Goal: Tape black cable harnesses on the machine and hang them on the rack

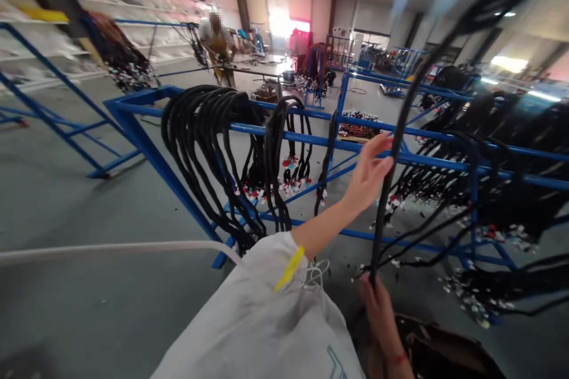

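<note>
A long black cable bundle hangs from the upper right down to the lower middle. My left hand reaches out on a white-sleeved arm, fingers stretched, and touches the bundle at mid-height beside the blue rack rail. Lower down, my right hand, a red band on its wrist, is closed around the bundle's lower part. Small white and red connectors dangle from the cable ends near it.
A blue metal rack carries several looped black cable harnesses, with more on the right. A white tube crosses the lower left. Far back, a person stands at a table, and shelves line the left wall.
</note>
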The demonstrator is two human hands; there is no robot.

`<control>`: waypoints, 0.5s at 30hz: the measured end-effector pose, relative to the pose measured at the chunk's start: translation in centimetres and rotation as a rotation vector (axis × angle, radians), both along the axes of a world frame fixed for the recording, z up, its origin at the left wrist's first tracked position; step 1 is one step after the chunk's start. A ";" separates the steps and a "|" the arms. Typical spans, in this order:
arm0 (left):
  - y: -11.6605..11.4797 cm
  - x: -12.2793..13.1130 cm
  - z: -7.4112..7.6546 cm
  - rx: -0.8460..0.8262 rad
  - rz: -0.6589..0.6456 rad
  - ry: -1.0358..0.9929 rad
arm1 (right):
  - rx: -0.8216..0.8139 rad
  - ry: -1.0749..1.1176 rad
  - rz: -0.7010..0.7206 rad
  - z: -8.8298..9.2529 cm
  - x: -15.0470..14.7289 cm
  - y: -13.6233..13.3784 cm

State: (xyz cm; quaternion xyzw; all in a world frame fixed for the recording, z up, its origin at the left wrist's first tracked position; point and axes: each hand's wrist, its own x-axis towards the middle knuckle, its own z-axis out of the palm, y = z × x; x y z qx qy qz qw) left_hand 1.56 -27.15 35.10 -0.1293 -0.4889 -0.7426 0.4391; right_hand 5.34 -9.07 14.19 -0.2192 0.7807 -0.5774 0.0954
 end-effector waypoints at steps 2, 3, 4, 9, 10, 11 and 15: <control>-1.9 2.5 -2.2 -0.091 0.222 0.039 | -0.017 0.147 -0.094 3.7 -2.0 -3.2; -2.3 3.6 -3.5 -0.175 0.209 0.036 | -0.027 0.251 -0.132 5.5 -2.5 -5.0; -2.6 4.4 -4.7 -0.294 0.115 0.012 | -0.023 0.359 -0.106 7.0 -2.8 -6.7; -7.8 2.5 -8.0 -0.684 -0.137 -0.419 | 0.035 0.684 0.250 10.6 -8.2 -10.7; -9.5 1.1 -8.4 -0.680 -0.002 -0.487 | 0.037 0.697 0.051 11.2 -10.6 -9.9; -11.1 -0.3 -8.8 -0.685 0.122 -0.523 | 0.026 0.691 -0.234 11.8 -13.0 -8.7; -14.5 -3.3 -10.5 -0.594 0.141 -0.642 | -0.074 0.220 -0.718 14.5 -18.6 -5.4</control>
